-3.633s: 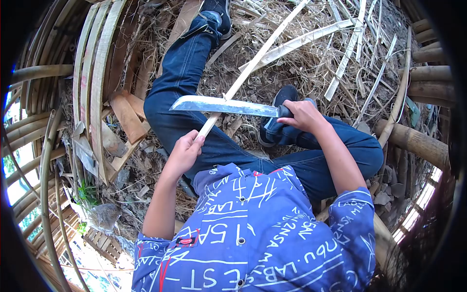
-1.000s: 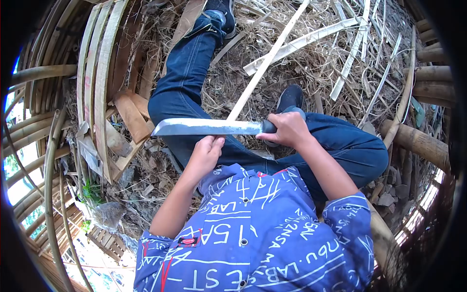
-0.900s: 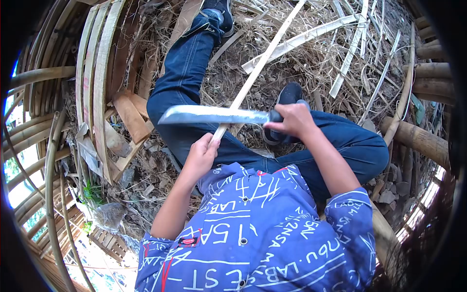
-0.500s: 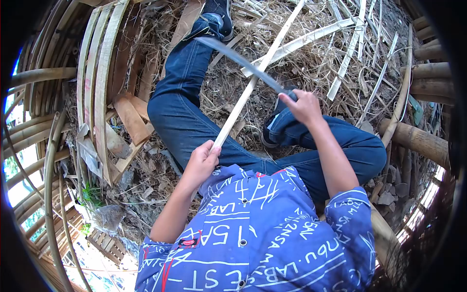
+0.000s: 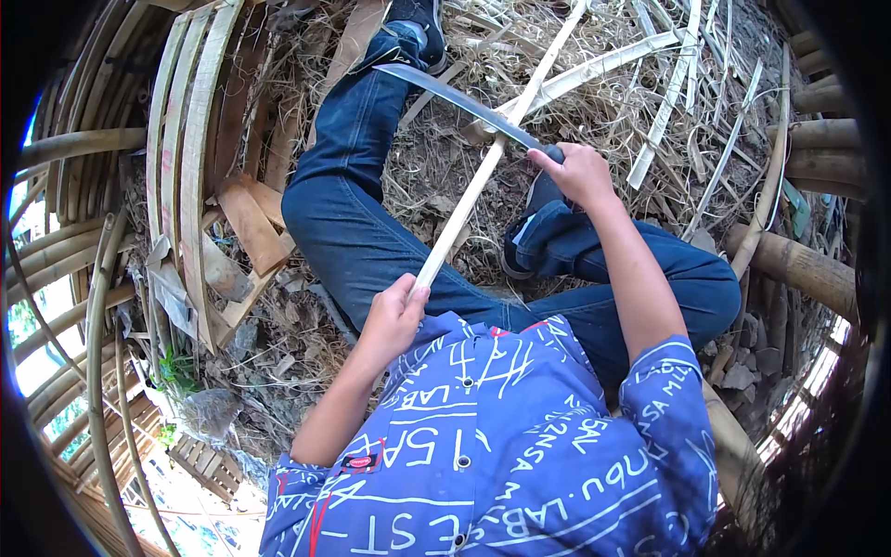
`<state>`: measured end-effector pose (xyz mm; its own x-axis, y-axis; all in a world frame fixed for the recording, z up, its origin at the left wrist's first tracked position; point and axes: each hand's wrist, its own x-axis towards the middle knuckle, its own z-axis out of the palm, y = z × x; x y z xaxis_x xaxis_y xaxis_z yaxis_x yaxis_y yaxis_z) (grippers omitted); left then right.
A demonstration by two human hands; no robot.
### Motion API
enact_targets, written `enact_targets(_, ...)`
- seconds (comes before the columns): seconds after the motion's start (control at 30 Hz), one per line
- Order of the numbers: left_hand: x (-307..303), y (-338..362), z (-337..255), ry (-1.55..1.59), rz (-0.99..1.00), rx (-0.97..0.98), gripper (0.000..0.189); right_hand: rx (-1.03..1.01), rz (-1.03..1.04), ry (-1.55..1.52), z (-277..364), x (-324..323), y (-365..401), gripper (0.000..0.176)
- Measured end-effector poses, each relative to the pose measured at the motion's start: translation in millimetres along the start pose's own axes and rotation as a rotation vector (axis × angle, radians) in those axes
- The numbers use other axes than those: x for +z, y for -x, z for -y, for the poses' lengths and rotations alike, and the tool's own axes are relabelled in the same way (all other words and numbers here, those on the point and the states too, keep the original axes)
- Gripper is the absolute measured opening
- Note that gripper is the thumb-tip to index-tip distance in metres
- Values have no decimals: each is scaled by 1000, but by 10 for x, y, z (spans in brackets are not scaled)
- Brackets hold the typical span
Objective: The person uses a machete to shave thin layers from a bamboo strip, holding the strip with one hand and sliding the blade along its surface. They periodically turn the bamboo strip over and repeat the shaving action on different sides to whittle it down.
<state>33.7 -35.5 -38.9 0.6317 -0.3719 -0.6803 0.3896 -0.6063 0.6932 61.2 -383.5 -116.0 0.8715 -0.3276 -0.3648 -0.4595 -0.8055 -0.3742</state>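
My left hand (image 5: 394, 316) is closed around the near end of a long pale bamboo strip (image 5: 469, 201), which slants away from me up and to the right. A dark handle sits in my right hand (image 5: 580, 174), closed round it; it belongs to a machete (image 5: 455, 99) with a long, slightly curved blade. The blade points up and left and crosses the strip near the strip's middle, seemingly touching it. My fingers cover much of the handle. Another flat strip (image 5: 603, 72) lies beyond the crossing point.
Shavings and loose split strips (image 5: 668, 111) cover the ground ahead. My bent legs in jeans (image 5: 348, 232) flank the work. Several flat slats (image 5: 197, 158) lean at the left, near a wood offcut (image 5: 251, 227). Thick bamboo poles (image 5: 803, 269) stand at the right.
My right hand and the machete have moved slightly up, away from me, along the strip. My left hand and the strip's near end have shifted a little to the right.
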Motion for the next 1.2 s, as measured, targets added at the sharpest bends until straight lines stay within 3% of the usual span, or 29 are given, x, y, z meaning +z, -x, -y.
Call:
enact_targets(0.4,-160,-66,-144,-149,1,35,23,-9,-73,85,-56,113,-212,71)
enact_targets(0.8,-152,-31,-110,-26,34,15,22,-69,-114,-26,70,127,36,69)
enact_targets(0.9,-139,45,-185,-49,28,2,22,-255,-46,78,147,170,237,67)
enact_targets(1.0,-127,228,-120,-106,11,0,23,-219,-67,91,37,86,129,68)
enact_targets(1.07,-128,246,-152,-128,-1,26,23,-16,-40,-4,-82,5,-96,69)
enact_targets(1.2,-121,221,-286,-158,-26,60,24,-72,-143,28,-105,-59,-246,71)
